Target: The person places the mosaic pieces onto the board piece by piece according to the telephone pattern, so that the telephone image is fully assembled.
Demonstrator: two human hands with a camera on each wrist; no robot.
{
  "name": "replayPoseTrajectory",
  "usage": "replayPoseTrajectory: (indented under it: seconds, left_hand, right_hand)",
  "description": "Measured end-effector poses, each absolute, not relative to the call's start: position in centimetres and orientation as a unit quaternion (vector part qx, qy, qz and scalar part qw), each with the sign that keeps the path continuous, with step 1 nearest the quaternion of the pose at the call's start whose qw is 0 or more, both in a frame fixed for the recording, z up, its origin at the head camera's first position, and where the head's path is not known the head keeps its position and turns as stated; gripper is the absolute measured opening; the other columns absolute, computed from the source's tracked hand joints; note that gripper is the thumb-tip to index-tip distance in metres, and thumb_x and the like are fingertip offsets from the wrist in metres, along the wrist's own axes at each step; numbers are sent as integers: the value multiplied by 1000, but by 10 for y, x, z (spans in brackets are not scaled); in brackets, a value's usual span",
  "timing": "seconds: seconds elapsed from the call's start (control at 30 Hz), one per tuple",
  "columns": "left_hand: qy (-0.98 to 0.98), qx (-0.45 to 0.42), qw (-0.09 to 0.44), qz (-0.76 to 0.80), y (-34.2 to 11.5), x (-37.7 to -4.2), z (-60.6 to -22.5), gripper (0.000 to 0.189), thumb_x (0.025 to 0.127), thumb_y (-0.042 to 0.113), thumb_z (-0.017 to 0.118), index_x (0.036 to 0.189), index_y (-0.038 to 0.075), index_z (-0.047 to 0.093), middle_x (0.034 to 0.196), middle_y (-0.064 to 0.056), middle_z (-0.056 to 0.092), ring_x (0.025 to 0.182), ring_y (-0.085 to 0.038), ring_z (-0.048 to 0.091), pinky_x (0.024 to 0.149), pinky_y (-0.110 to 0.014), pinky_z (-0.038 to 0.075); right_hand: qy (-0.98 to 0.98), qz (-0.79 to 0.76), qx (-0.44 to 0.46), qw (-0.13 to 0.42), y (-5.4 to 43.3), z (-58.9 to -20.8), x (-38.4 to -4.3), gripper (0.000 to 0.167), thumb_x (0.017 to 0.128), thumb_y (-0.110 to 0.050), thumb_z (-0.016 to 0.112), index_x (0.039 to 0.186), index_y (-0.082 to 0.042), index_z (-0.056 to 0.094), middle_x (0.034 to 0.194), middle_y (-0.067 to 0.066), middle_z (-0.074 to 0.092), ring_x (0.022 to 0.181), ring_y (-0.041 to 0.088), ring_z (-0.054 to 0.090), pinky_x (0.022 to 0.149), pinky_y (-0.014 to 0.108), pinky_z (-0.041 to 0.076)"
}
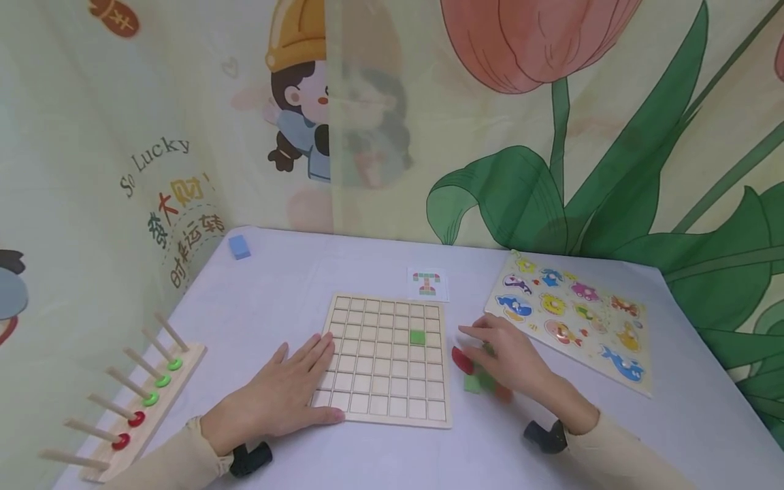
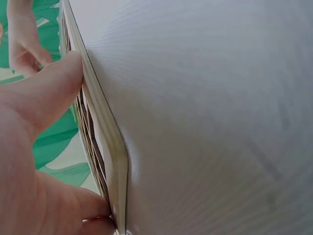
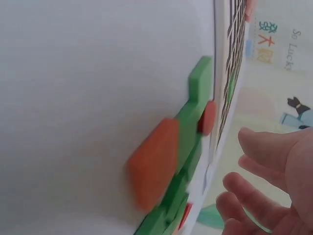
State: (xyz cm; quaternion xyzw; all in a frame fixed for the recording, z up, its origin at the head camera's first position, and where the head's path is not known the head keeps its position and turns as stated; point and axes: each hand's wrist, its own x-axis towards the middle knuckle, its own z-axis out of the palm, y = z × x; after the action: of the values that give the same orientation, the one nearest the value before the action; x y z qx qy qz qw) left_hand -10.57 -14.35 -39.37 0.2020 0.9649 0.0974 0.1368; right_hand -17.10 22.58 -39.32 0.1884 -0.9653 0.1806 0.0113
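A wooden grid board [image 1: 392,420] lies on the white table with one green square tile [image 1: 418,337] in an upper-right cell. Along the board's left side my left hand [image 1: 278,391] rests with fingers extended, its fingertips and thumb touching the frame. To the right of the board, my right hand [image 1: 511,354] hovers over loose pieces, nothing visible between its thumb and fingers. Among those pieces are a red rounded one [image 1: 462,361], several green ones [image 1: 471,384] and an orange one [image 3: 154,164]; the hand partly covers them in the head view.
Behind the board lies a small pattern card [image 1: 429,284]. A knobbed animal puzzle board [image 1: 576,325] is at the right. At left stands a peg rack [image 1: 147,415] with green and red rings. A blue block [image 1: 239,247] sits at the back-left corner.
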Motion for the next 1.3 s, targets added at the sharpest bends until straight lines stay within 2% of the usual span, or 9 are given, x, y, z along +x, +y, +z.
replayPoseTrajectory:
  seconds: [0.27,0.43,0.63,0.83,1.0,1.3]
  left_hand:
    - [967,198,134,92,-144,-106,-391,111,88,77,57,161,0,25,172,-14,19,160,-35,18,120,-73,17]
    - [966,203,130,94,-145,-105,-391,111,88,77,58,161,-1,25,172,-15,19,160,-35,18,119,-74,18]
    - [965,206,131,96,-144,-106,-392,111,88,76,58,161,-1,26,172,-16,20,160,-36,18,119,-75,17]
    - [965,204,131,98,-144,-106,-393,111,88,76,59,161,0,26,172,-15,20,160,-36,18,119,-75,17]
    - [966,200,132,97,-144,-106,-394,111,87,76,59,161,0,26,172,-15,20,160,-35,18,119,-75,17]
    - [965,199,137,98,-144,-105,-395,111,87,78,57,162,1,26,172,-13,20,160,-34,18,120,-74,17]
  right_hand:
    - [-971,186,148,20,257,-397,-164,42,88,-22,82,128,-14,74,109,0,68,96,16,59,71,21,52]
    - [-971,201,127,33,271,-397,-165,40,87,-18,82,126,-14,75,108,4,70,98,20,59,67,19,50]
    - [-976,179,120,38,281,-399,-171,38,88,-13,80,126,-9,75,108,8,71,100,24,59,68,22,48]
    - [-979,151,133,42,277,-403,-183,38,90,-17,79,126,-8,74,104,9,71,91,20,61,66,24,49]
    - [-980,149,133,24,264,-403,-195,41,91,-20,78,129,-7,72,105,10,71,88,19,58,68,26,48]
    - [-982,145,120,-6,250,-404,-210,40,91,-18,79,129,-9,72,111,13,68,92,21,56,73,31,53]
